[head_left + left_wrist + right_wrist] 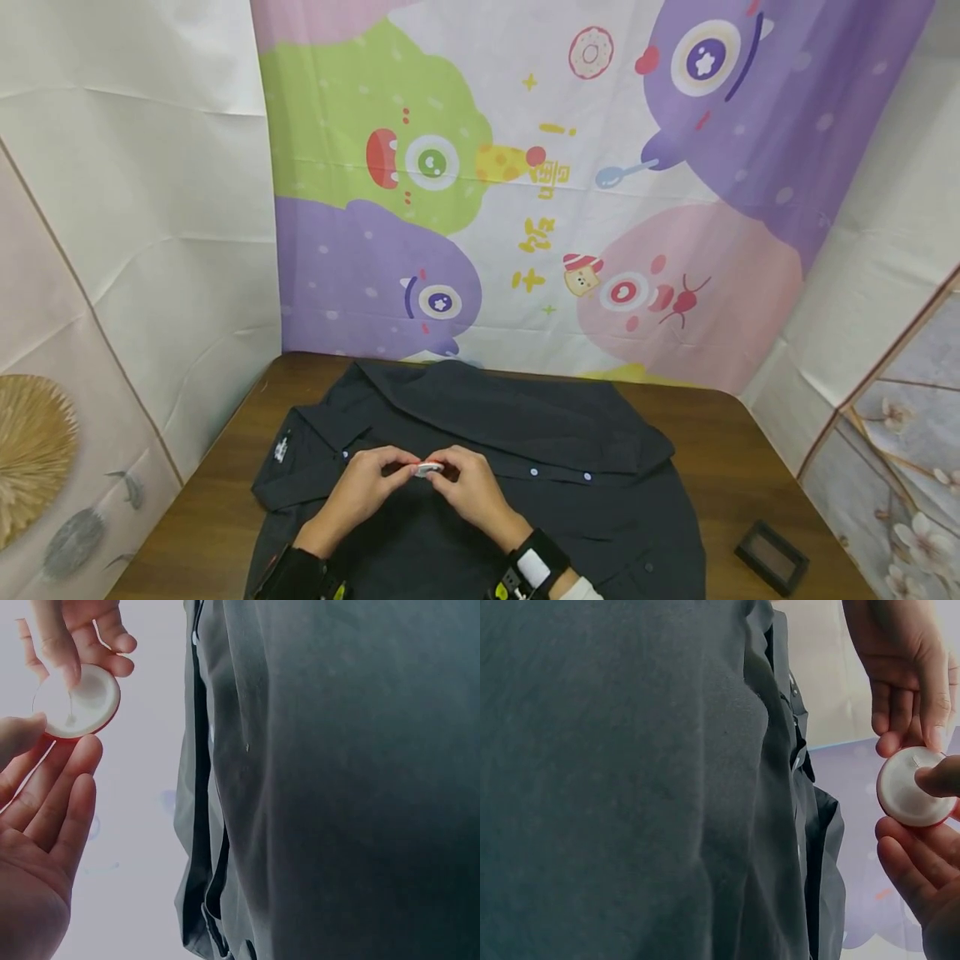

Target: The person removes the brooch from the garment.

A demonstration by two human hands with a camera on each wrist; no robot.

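Nearest, a black strap (285, 575) circles the left wrist, and another, the right strap (551, 547), circles the right. Beyond them the left hand (367, 487) and right hand (478, 497) nearly meet, each pinching the rim of a round white disc (429, 470) with a red edge. The disc is held above a dark garment (600, 525), apart from the cloth in both wrist views.

The garment, with small pale buttons, spreads across most of the wooden tabletop (731, 462) and runs out of the head view at the bottom. Strips of wood show along its left and right sides. On the right strip lies a small black box (759, 570), near the tabletop's right edge and well apart from the hands. The garment's far side reaches close to the back edge.

Behind hangs a cartoon-printed cloth (547, 117), flanked by a creased white left wall (180, 167) and right wall (900, 217).
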